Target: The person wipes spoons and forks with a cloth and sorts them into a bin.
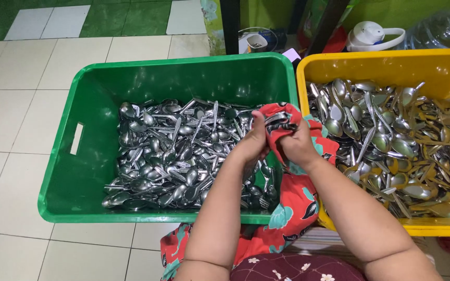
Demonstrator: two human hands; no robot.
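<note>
Cutlery wrapped in a red flowered cloth (287, 125) is sitting between two hands, above the gap where two bins meet. Starting at the left, pale floor tiles (11, 119) are giving open room beside a green bin (79, 171), which has a handle slot in its left wall. Inside it, a heap of shiny spoons and forks (173, 156) is lying mostly toward the right, leaving a bare strip of bin floor on the left. The left hand (256, 140) is closing around one end of the cloth bundle over the green bin's right edge. A few metal handles (276, 118) are poking out of the cloth, pointing left and slightly up; how the rest of the piece lies is hidden. The right hand (298, 143) is gripping the cloth from the other side, touching the left hand. The cloth is trailing down toward the person's lap. On the right, a yellow bin (308, 67) is holding another heap of spoons (402, 145), filling it nearly wall to wall.
</note>
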